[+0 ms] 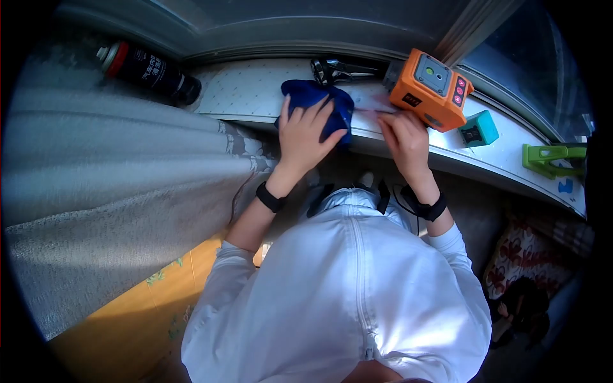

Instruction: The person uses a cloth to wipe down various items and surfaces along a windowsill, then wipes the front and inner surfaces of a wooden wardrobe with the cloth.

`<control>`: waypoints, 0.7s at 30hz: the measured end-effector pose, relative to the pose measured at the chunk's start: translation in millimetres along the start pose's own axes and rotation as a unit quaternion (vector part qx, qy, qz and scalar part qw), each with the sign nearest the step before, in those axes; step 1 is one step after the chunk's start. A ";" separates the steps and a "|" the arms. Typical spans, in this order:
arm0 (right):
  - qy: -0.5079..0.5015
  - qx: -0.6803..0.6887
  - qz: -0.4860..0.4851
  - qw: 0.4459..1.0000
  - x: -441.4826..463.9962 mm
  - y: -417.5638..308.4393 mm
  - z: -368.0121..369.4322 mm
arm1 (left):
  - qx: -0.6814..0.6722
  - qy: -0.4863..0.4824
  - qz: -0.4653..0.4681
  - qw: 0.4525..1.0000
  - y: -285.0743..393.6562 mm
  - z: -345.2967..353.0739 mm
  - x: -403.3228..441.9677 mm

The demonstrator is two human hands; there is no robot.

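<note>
My left hand lies on a dark blue cloth at the front edge of a white windowsill. Its fingers are spread over the bunched fabric, with the thumb apart. To the right, my right hand is closed with its fingertips pinched, just left of and below an orange box-shaped device with pink buttons. Something pale and blurred shows by those fingertips, too unclear to name. Behind the cloth lies a shiny dark metal object.
A black spray can with a red band lies at the sill's left end. A small teal block and a green plastic tool are on the right. Grey curtains hang at left; window glass stands behind.
</note>
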State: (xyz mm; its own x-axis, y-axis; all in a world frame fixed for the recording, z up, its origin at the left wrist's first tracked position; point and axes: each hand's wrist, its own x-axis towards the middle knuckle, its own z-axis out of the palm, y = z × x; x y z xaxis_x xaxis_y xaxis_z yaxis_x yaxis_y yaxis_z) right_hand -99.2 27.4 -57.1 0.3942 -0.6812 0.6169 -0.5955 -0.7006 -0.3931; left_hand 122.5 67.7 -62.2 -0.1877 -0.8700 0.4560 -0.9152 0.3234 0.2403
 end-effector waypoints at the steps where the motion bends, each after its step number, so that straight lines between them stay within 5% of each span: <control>1: 0.019 0.010 0.026 0.999 0.5 -2.6 2.7 | -0.004 0.004 0.006 1.000 2.3 2.2 2.7; 10: 0.078 -0.004 0.102 0.992 -0.9 -10.2 15.1 | -0.064 0.047 0.064 0.995 -4.1 2.5 -27.0; 16: 0.050 0.013 0.064 0.997 3.1 -14.3 14.8 | -0.151 0.128 -0.123 0.972 -32.3 -3.5 -80.6; 21: 0.049 -0.004 0.027 0.998 5.8 -23.3 15.5 | -0.169 0.163 -0.174 0.956 -38.1 -14.7 -90.5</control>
State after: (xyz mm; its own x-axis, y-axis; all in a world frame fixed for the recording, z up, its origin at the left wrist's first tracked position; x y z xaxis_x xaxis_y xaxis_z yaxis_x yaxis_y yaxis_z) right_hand -72.2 36.5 -55.0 0.2912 -0.6935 0.6590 -0.6200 -0.6614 -0.4221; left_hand 179.6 139.5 -100.0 0.2792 -0.8020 0.5280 -0.7243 0.1851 0.6642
